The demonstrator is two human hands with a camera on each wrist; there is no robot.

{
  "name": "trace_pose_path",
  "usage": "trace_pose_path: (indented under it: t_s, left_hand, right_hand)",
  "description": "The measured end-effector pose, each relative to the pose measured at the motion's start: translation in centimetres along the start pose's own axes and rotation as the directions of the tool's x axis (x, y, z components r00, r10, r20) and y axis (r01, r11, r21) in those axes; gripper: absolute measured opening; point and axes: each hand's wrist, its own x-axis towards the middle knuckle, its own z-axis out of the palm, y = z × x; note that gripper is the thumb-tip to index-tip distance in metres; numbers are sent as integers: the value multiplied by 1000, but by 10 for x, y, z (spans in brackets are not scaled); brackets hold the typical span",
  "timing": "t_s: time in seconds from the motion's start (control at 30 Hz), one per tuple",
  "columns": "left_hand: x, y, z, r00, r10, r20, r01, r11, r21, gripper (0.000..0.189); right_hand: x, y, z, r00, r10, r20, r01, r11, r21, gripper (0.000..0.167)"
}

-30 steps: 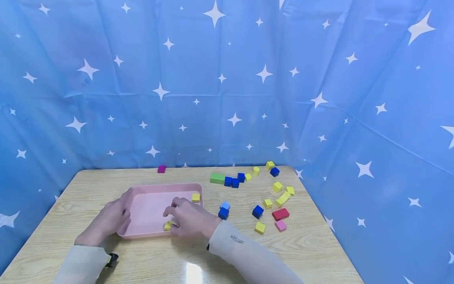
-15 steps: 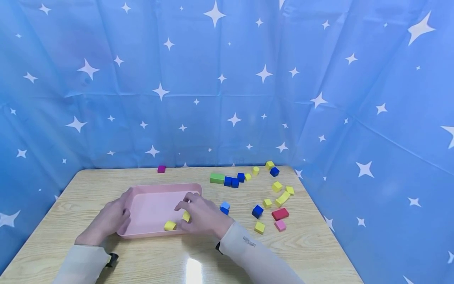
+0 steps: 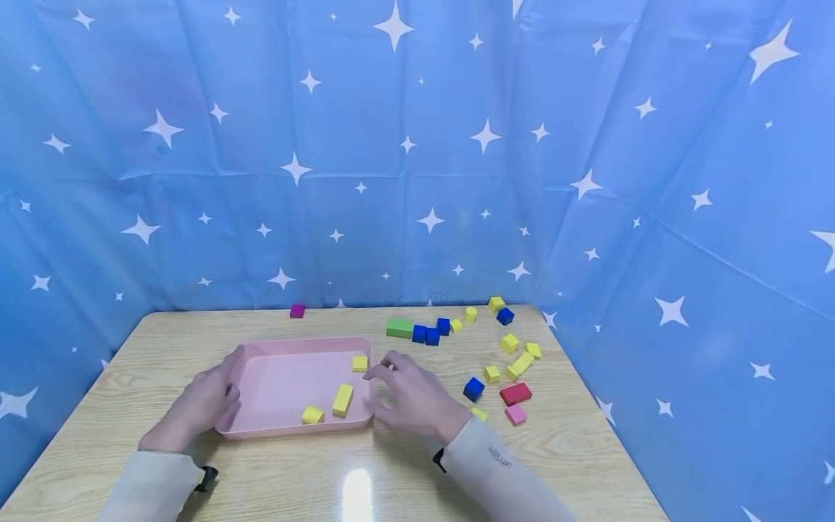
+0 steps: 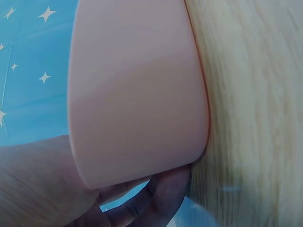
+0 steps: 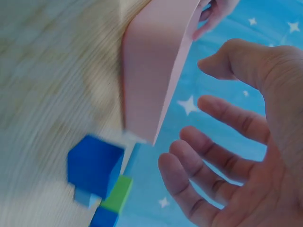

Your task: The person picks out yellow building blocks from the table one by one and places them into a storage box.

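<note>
A shallow pink tray (image 3: pixel 280 384) lies on the table at the left. Inside it are a yellow cube (image 3: pixel 359 364), a yellow rectangular block (image 3: pixel 342 400) and a yellow cylinder (image 3: pixel 312 415). My left hand (image 3: pixel 196 402) grips the tray's left wall; curled fingers (image 4: pixel 165 194) show at its corner in the left wrist view. Just outside the right wall, my right hand (image 3: pixel 417 399) is held with fingers loosely spread and nothing between them. Near it in the right wrist view are a blue cube (image 5: pixel 94 163) and a light blue block (image 5: pixel 84 196), both hidden in the head view.
Several yellow blocks, such as a yellow arch-like piece (image 3: pixel 520 366), are scattered at the right. Among them are a red block (image 3: pixel 516 394), a pink block (image 3: pixel 516 415) and a blue cube (image 3: pixel 474 389). A green block (image 3: pixel 399 328) and a magenta cube (image 3: pixel 297 311) lie toward the back.
My right hand has let go of the yellow rectangular block inside the tray and moved right, out past the tray's right wall. The left hand has stayed in place.
</note>
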Motion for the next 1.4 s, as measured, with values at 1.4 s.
trace_pose_path:
  t_s: [1.4]
  left_hand:
    - [1,1,-2,1000,-30,10,30,999,-37,76]
  right_hand:
    - [-111,93,-31,918,384,95,-382,923,-37,50]
